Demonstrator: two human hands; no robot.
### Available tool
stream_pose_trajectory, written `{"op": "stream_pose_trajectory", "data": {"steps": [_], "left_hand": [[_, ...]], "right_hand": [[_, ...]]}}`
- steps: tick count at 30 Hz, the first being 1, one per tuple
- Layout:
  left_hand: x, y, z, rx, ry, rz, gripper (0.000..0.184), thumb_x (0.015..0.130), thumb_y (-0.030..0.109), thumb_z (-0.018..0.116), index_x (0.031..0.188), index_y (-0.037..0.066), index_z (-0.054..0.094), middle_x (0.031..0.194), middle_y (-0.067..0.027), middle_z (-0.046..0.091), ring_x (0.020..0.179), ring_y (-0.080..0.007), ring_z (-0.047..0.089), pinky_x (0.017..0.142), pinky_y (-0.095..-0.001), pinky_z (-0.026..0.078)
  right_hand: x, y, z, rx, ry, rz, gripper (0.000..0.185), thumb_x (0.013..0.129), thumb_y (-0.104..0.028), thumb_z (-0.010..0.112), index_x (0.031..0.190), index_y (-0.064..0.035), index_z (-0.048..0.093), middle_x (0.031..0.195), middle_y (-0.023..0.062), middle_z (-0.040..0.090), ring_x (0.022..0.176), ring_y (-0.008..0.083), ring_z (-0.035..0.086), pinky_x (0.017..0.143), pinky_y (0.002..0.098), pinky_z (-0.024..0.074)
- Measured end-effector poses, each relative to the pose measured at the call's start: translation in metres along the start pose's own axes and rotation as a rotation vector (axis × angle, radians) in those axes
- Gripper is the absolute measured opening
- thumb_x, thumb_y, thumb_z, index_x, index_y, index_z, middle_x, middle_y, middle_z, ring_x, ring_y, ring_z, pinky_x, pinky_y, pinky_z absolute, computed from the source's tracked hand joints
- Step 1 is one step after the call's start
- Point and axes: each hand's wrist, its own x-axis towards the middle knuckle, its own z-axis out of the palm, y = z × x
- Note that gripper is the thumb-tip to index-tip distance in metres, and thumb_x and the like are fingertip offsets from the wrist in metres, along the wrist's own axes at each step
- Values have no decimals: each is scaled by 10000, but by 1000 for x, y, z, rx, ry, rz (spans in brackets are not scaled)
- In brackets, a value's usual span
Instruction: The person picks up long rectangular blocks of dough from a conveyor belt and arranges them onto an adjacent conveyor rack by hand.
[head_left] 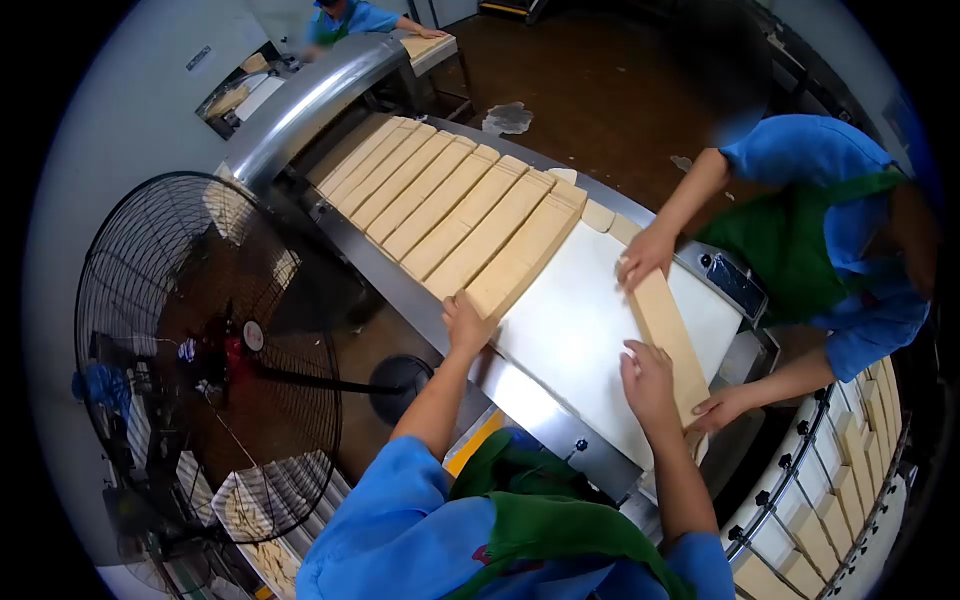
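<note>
Several long pale dough slabs (440, 200) lie side by side across the white conveyor belt (575, 310). My left hand (467, 325) has its fingers closed around the near end of the last dough slab (530, 245) in the row. My right hand (650, 382) is beside a separate dough slab (668, 325), thumb and fingers apart; whether it touches the slab is unclear. A co-worker across the belt holds this separate slab with one hand (648, 257) at its far end and the other hand (720, 408) at its near end.
Small dough pieces (598, 215) lie along the belt's far edge. A curved metal hood (310, 105) spans the belt. A large caged fan (210, 360) stands at left. Another conveyor (840, 490) carries slabs at lower right. A control panel (735, 285) is beside the co-worker.
</note>
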Motion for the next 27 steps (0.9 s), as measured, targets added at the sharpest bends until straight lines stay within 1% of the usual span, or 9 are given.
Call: {"op": "stream_pose_trajectory", "data": {"steps": [3,7,8,10,11,14,18,20,27], "left_hand": [[6,6,9,45,7,19,893,656,221,796,1351,5,277,1313,-248,328,1184,-441,341,998,-469,347],[11,11,11,105,-72,153,891,660,272,795,1337,-18,295,1274,-258,372,1122,-445,408,953,-470,389],[10,12,11,153,-54,185,889,665,309,790,1331,-25,306,1241,-254,403,1088,-441,436,926,-471,407],[6,12,9,202,-51,218,885,681,372,774,1318,-35,314,1197,-262,441,1035,-446,466,893,-481,414],[7,13,8,201,-64,223,880,693,398,763,1311,-37,312,1186,-274,447,1017,-455,468,886,-491,404],[9,11,11,261,-50,261,889,697,433,752,1311,-46,323,1136,-270,470,965,-438,499,826,-477,439],[10,6,12,354,-37,320,933,683,487,736,1318,-63,328,1077,-241,497,889,-394,536,765,-447,467],[11,3,12,411,-42,359,976,668,520,728,1328,-79,328,1084,-230,503,884,-368,548,765,-423,475],[3,7,5,325,-173,441,900,685,438,752,1287,-67,311,1079,-256,474,939,-414,501,826,-470,431]], "right_hand": [[49,7,52,-112,-24,-53,358,781,-155,650,1107,-25,581,1055,180,536,987,347,499,876,432,403],[120,13,115,-309,-168,174,641,818,-332,639,1336,-24,419,1350,185,383,1215,351,382,989,463,351],[139,16,129,-314,-157,182,641,818,-332,639,1336,-24,419,1350,185,383,1215,351,382,989,463,351],[177,15,149,-355,-191,277,712,852,-421,583,1411,-60,329,1458,183,264,1263,363,335,1014,472,328],[198,12,156,-359,-180,283,712,852,-421,583,1411,-60,329,1458,183,264,1263,363,335,1014,472,328],[251,6,172,-337,-244,386,718,871,-486,521,1456,-149,275,1533,161,120,1310,374,299,1042,477,320],[288,-6,179,-258,-228,479,725,864,-506,519,1461,-180,267,1537,154,103,1300,373,323,1024,474,352],[295,-9,181,-305,-349,527,750,851,-539,516,1462,-192,252,1527,167,121,1276,383,353,1000,466,382],[261,-2,127,-247,-317,801,836,721,-481,634,1411,-146,301,1396,203,288,1231,369,392,998,430,379]]}}
